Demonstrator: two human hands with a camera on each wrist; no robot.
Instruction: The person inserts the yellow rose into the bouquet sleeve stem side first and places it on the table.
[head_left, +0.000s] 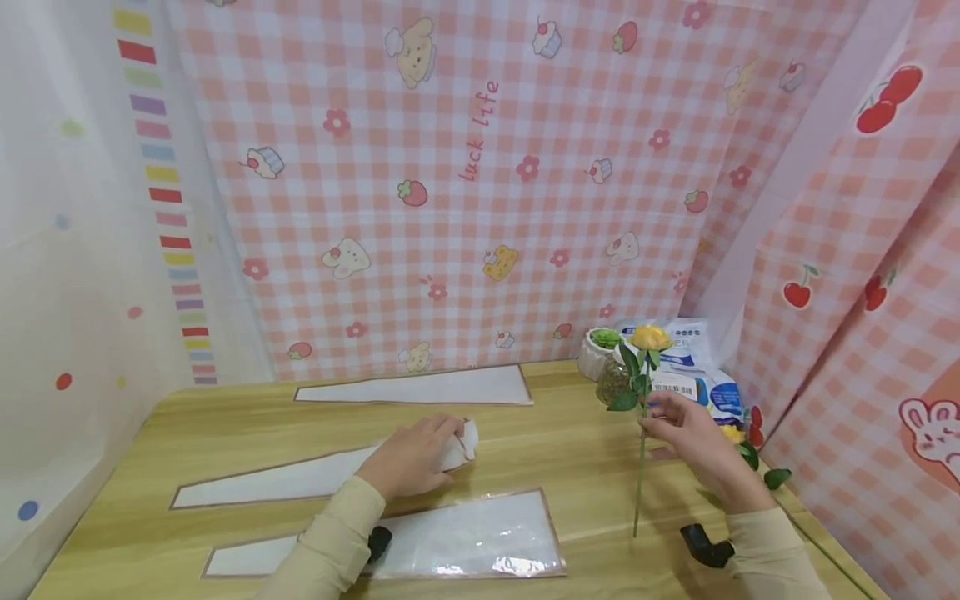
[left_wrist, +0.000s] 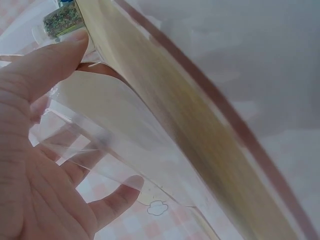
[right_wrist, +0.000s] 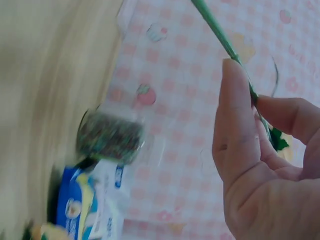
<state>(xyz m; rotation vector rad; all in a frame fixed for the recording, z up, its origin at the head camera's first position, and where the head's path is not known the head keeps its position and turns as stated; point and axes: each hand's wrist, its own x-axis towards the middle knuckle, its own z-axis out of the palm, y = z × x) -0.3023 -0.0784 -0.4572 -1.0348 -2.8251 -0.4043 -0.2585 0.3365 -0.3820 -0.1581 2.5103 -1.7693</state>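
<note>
My left hand (head_left: 411, 458) grips the wide end of the middle flower sleeve (head_left: 277, 482), a long tapering clear-and-white wrapper with a brown edge. In the left wrist view the thumb lies at the brown rim of the sleeve (left_wrist: 115, 120), the fingers show through the film, and the mouth bows apart. On the right, my right hand (head_left: 693, 446) pinches a yellow rose (head_left: 650, 337) by its stem, just below the leaves. The rose is upright, bloom at the top. Its green stem (right_wrist: 217, 30) runs between thumb and fingers in the right wrist view.
Similar sleeves lie flat behind (head_left: 420, 388) and in front (head_left: 480, 533) of the middle one. At the back right stand a white pot (head_left: 595, 357) with a green plant, a jar (head_left: 613, 383) of dark grains and blue-white bags (head_left: 686, 346). Another yellow rose (head_left: 732, 433) lies at the right edge.
</note>
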